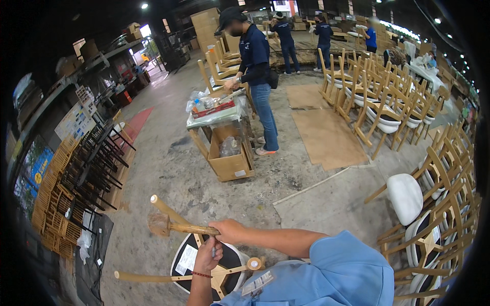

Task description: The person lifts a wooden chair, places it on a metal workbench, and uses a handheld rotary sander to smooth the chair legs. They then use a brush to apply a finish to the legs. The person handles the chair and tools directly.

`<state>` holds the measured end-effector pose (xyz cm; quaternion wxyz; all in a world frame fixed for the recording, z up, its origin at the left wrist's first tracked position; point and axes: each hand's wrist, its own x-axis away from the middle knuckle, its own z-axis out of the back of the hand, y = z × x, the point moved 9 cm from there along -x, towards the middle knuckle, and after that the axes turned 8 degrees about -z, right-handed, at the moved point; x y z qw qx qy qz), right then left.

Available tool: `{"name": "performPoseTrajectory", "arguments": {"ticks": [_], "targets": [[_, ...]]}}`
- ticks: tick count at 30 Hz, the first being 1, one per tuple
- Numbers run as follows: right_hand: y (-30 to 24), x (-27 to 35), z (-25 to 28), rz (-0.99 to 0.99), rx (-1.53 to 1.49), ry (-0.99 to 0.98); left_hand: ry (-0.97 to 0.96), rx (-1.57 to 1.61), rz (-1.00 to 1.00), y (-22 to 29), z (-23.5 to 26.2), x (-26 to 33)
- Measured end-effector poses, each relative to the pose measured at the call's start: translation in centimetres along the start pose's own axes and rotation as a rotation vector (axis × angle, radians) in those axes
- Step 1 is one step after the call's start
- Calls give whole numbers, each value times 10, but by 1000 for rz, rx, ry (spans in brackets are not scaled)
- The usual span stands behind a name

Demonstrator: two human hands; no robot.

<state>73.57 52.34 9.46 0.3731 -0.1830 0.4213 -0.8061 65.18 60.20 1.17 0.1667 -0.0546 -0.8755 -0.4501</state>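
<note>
My right hand point(227, 231) is closed round the handle of a wooden mallet point(159, 224). The mallet lies nearly level, its thick head pointing left. Just below the handle's end, my left hand point(208, 254) is closed with fingers curled; a bit of something greyish shows at them, too small to name. Under both hands is an upturned chair point(179, 250) with a white seat edge, black underside, paper label and pale wooden cross-brace point(219, 278). Its wooden legs point(140, 277) stick out left and up toward me. My body hides the chair's near right part.
Ahead, a person point(258, 76) stands at a small work table point(204, 121) with a red tray point(217, 108); a cardboard box point(229, 160) sits below. Upturned chairs point(383, 120) crowd the right, more chairs point(423, 239) beside me. Dark stools point(99, 163) line the left. Several people work farther back.
</note>
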Motion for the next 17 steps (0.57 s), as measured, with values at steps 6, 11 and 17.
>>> {"name": "performPoseTrajectory", "arguments": {"ticks": [6,11,17], "targets": [[-31,-2,9,170,175,26,120,57,-45,14,4,1],[-65,-10,-14,323,233,-35,215,108,-171,39,25,30],[-108,-19,-112,479,223,-271,468,-82,-327,68,74,81]]}}
